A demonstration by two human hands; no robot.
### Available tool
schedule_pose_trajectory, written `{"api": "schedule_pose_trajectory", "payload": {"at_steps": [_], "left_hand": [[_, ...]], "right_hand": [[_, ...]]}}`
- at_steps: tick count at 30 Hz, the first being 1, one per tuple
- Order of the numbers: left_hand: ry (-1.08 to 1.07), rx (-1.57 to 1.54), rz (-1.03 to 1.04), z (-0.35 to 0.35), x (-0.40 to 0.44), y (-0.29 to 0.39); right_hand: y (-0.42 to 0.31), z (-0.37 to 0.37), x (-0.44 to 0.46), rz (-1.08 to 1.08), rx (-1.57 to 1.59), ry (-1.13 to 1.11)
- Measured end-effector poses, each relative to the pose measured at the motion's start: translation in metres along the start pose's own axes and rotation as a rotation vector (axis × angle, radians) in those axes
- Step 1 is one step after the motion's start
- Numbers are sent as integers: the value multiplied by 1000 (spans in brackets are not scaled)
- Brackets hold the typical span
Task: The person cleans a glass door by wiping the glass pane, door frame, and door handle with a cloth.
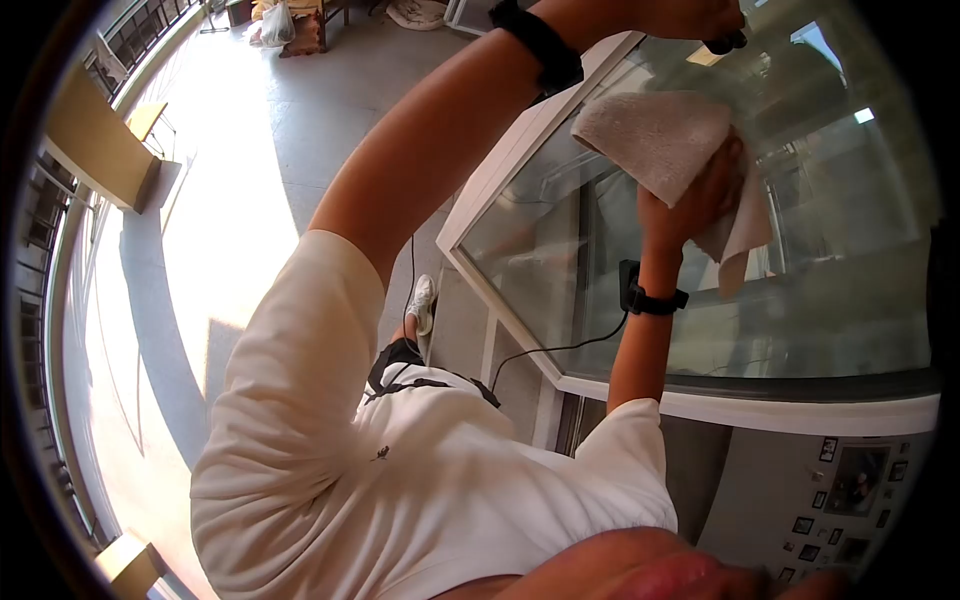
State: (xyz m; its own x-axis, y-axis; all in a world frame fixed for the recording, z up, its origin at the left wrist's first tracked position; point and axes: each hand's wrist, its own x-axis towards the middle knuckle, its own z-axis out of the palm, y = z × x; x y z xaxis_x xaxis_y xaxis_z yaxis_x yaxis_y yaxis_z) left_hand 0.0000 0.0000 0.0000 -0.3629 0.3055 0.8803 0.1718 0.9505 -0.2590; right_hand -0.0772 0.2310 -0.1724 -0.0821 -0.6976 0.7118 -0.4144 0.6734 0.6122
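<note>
My right hand (pixel 708 195) is closed on a pale beige cloth (pixel 655 140) against the window pane (pixel 540 265). The folded cloth spreads out on both sides of the hand and covers part of the fingers. My left hand (pixel 690 16) is raised at the top edge of the view, partly cut off, with its fingers curled around a small black object (pixel 727 44). Only the end of that object shows, so its kind is unclear. The window has a white frame (pixel 500 315) that stands at an angle in front of my body.
A black cable (pixel 545 349) runs from the device on my right wrist towards my waist. Small framed pictures (pixel 803 524) hang on a wall at lower right. At left are a sunlit floor (pixel 230 200), a railing (pixel 40 250) and a yellowish pillar (pixel 95 135). A white bag (pixel 277 25) stands farther off.
</note>
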Motion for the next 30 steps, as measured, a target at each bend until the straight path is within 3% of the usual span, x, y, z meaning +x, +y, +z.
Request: {"api": "schedule_pose_trajectory", "payload": {"at_steps": [2, 4, 7, 9, 12, 14, 17, 19, 21, 23, 24, 25, 26, 28, 30], "left_hand": [[232, 135, 131, 7, -4, -2], [158, 81, 82, 4, -9, 1], [138, -2, 63, -3, -6, -1], [119, -54, 70, -2, -7, -3], [74, -78, -9, 3, -7, -5], [39, -118, -71, 0, -1, -7], [118, -182, -23, 16, -2, -19], [214, -436, -120, 11, -14, -23], [605, -558, -155, 30, -44, -20], [841, -563, -401, 53, -94, -49], [976, -874, -667, 57, -114, -46], [962, -880, -666, 74, -144, -61], [592, -850, -748, 96, -176, -82], [213, -806, -816, 133, -210, -80], [-25, -1011, -1009, 161, -207, -48]], "right_hand": [[-30, -31, 24, 97, 496, 131], [-62, -16, -4, -13, 780, -67], [-95, 9, -63, -131, 744, -144], [-109, 15, -89, 63, 934, -511], [-92, 7, -107, 98, 1206, -384], [-41, -17, -69, -61, 840, -164], [60, -56, -49, 160, 468, 198], [119, -81, -49, 297, 226, 444], [183, -77, -111, 401, -34, 446], [193, -69, -149, 459, -88, 478], [189, -68, -163, 414, -344, 385], [191, -66, -179, 433, -401, 344], [206, -64, -204, 475, -429, 303], [234, -56, -251, 554, -487, 244], [274, -49, -304, 649, -546, 190]]}}
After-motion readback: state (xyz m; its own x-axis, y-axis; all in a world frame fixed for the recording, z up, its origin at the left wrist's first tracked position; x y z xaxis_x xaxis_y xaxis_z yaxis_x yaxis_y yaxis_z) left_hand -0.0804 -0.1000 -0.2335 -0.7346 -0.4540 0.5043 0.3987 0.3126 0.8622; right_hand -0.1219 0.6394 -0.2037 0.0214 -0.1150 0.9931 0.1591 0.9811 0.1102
